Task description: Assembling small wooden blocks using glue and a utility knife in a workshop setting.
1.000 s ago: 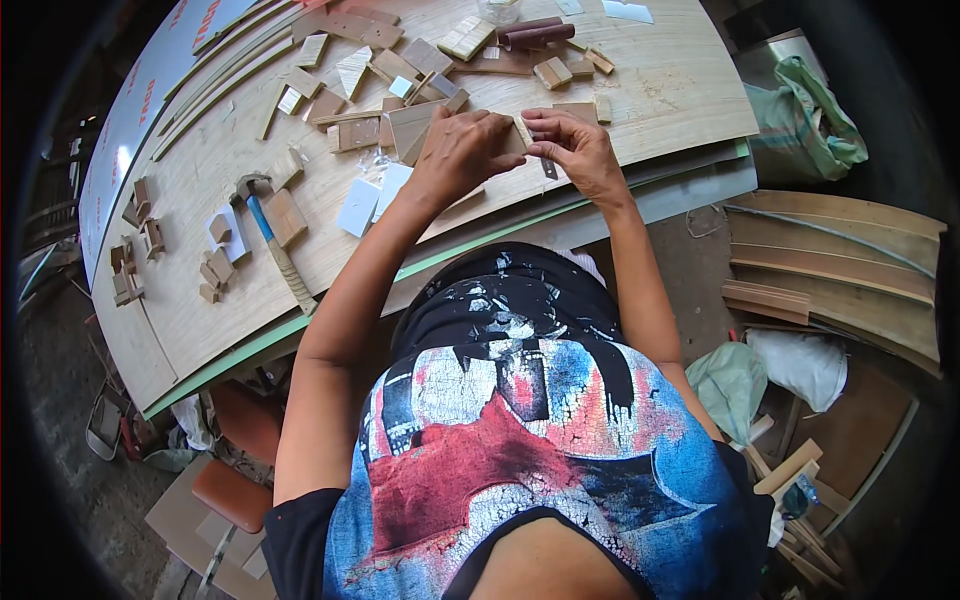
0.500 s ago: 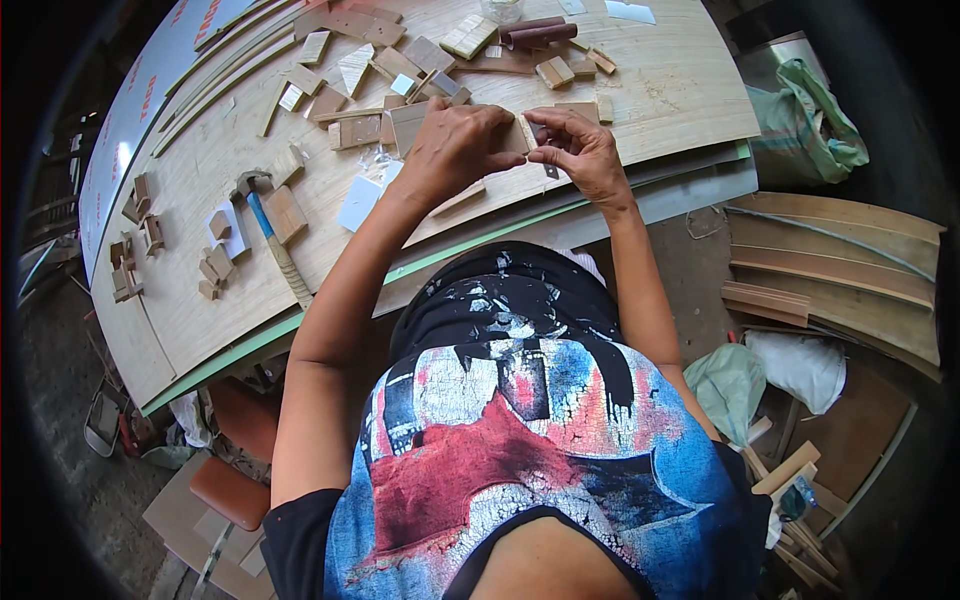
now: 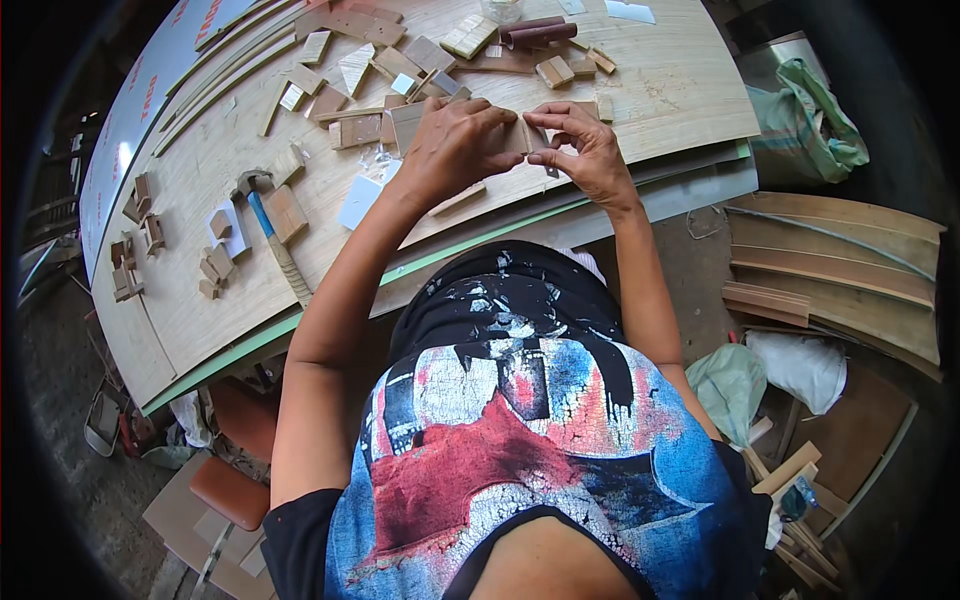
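Note:
Above the near edge of the table, my left hand (image 3: pixel 458 145) is closed around a small flat wooden piece (image 3: pixel 518 138). Its fingertips and thumb lie on the left end of that piece. My right hand (image 3: pixel 585 150) meets the right edge of the same piece, fingers bent and thumb underneath in a pinch. A thin, darker strip shows between the right fingertips, too small to make out. A brown wooden board (image 3: pixel 406 127) rests behind my left wrist. My fingers hide part of the held piece.
A hammer (image 3: pixel 268 222) with a blue and tan handle lies left of my arm. Several small wood blocks (image 3: pixel 285 213) are scattered across the plywood table (image 3: pixel 200 310). White cards (image 3: pixel 358 203) lie nearby, and dark red tubes (image 3: pixel 541 36) sit at the back.
The wooden piece has tilted slightly, so its pale edge shows less. My right fingers have shifted a little along its right edge. My left hand stays in nearly the same place.

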Motion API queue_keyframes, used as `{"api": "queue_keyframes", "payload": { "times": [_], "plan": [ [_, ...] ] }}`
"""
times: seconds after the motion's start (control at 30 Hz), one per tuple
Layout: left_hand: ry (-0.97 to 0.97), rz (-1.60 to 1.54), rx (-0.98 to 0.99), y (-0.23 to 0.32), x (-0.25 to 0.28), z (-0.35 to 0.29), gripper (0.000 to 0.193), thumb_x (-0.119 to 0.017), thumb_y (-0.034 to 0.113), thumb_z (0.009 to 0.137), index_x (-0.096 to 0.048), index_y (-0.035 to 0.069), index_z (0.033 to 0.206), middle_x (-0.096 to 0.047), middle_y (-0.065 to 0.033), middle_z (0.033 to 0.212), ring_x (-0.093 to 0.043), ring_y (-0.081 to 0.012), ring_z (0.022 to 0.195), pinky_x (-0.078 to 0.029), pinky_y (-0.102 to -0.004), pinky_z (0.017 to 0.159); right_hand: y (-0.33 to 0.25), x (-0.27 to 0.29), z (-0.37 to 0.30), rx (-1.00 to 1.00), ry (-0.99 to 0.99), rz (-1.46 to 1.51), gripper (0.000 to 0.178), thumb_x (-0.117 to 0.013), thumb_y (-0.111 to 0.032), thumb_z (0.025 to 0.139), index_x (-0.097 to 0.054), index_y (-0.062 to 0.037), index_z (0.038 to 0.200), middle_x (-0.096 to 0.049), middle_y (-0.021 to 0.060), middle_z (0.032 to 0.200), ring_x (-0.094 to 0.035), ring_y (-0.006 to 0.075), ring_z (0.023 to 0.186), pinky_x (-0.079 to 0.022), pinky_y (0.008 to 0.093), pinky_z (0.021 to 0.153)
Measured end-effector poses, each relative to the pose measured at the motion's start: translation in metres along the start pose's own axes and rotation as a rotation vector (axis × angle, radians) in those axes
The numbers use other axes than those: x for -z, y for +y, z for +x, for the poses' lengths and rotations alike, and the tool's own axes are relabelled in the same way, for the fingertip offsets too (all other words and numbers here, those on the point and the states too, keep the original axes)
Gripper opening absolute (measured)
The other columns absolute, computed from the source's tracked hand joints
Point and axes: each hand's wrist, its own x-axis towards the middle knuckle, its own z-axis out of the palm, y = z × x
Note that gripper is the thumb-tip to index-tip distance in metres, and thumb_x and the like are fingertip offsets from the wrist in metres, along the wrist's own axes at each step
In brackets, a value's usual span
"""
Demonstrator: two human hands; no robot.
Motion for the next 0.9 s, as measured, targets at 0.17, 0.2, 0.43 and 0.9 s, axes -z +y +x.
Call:
{"api": "queue_keyframes", "payload": {
  "times": [0.17,0.2,0.43,0.9],
  "plan": [
    [-0.007,-0.008,-0.017,0.001,0.002,0.000,0.038,-0.066,0.034,0.065,-0.060,0.010,0.094,-0.060,-0.0078,0.085,-0.055,-0.0238,0.078,-0.033,-0.0338,0.071,-0.001,-0.002,0.001,0.078,0.023,0.066,0.045,-0.069,0.002,0.063,-0.056,-0.0027,0.106,-0.052,0.0050,0.102,-0.053,0.0096,0.080,-0.048,0.0202,0.066],
    [-0.010,-0.006,-0.018,0.001,0.002,0.000,0.039,-0.066,0.035,0.065,-0.060,0.010,0.094,-0.059,-0.0075,0.085,-0.055,-0.0236,0.079,-0.033,-0.0337,0.071,-0.002,-0.001,0.001,0.078,0.023,0.066,0.045,-0.069,0.002,0.063,-0.056,-0.0027,0.106,-0.052,0.0050,0.102,-0.053,0.0096,0.080,-0.048,0.0202,0.066],
    [0.007,-0.016,-0.007,-0.007,-0.008,-0.004,0.042,-0.067,0.037,0.064,-0.059,0.008,0.094,-0.059,-0.0072,0.082,-0.055,-0.0229,0.078,-0.032,-0.0340,0.070,-0.010,0.001,0.004,0.111,0.000,-0.096,0.051,-0.068,0.002,0.063,-0.053,-0.0044,0.111,-0.055,0.0073,0.101,-0.055,0.0121,0.084,-0.050,0.0225,0.067],
    [-0.004,-0.034,-0.028,-0.004,-0.002,-0.004,0.041,-0.066,0.037,0.065,-0.061,0.009,0.093,-0.060,-0.0051,0.084,-0.054,-0.0204,0.077,-0.031,-0.0319,0.070,-0.009,0.000,0.004,0.195,0.002,-0.167,0.053,-0.070,-0.003,0.062,-0.053,-0.0085,0.111,-0.054,0.0059,0.103,-0.054,0.0133,0.086,-0.051,0.0235,0.068]
  ]
}}
